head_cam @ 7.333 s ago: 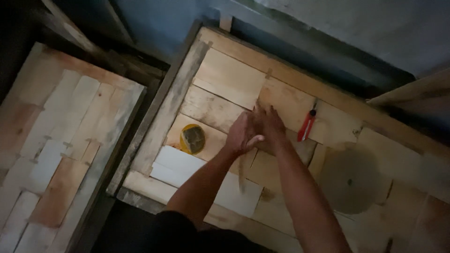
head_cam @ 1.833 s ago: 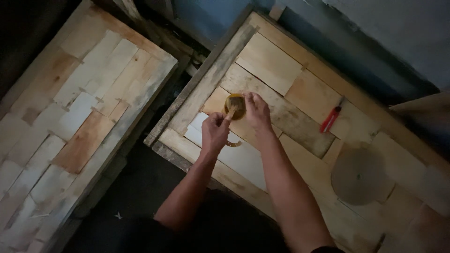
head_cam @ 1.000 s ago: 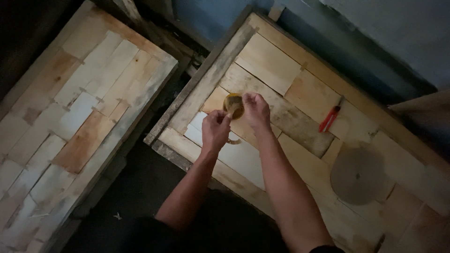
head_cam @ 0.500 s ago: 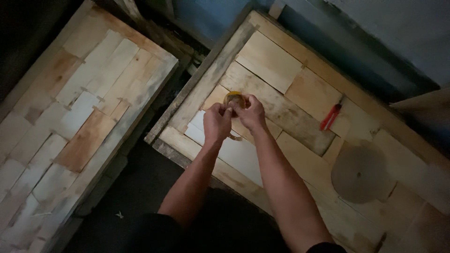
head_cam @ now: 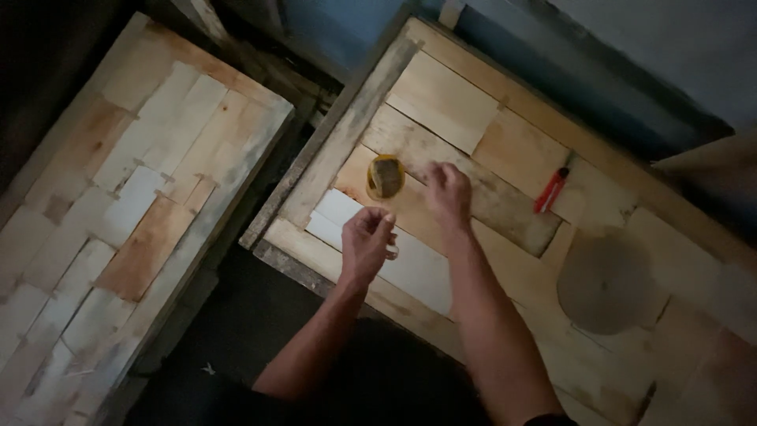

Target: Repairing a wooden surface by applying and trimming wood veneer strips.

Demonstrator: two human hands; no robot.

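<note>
While I'm watching from above, my left hand (head_cam: 367, 241) is hovering, fingers curled together, by the yellow tape roll (head_cam: 385, 177) lying on the patchwork wooden worktop (head_cam: 441, 99); right hand (head_cam: 446, 192), fingers loosely bent, beside it; blue wall (head_cam: 331, 28) behind.

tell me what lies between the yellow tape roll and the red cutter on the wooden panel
In the head view, the right hand hovers between the yellow tape roll and the red cutter; otherwise only bare planks.

Two hands over table: left hand (head_cam: 367, 241), right hand (head_cam: 445, 193). One roll of tape (head_cam: 385, 177), yellowish. One red utility knife (head_cam: 550, 190). One round grey disc (head_cam: 607, 282). Two patchwork wood-plank panels: table (head_cam: 505, 134), second panel (head_cam: 150, 189) to left.
</note>
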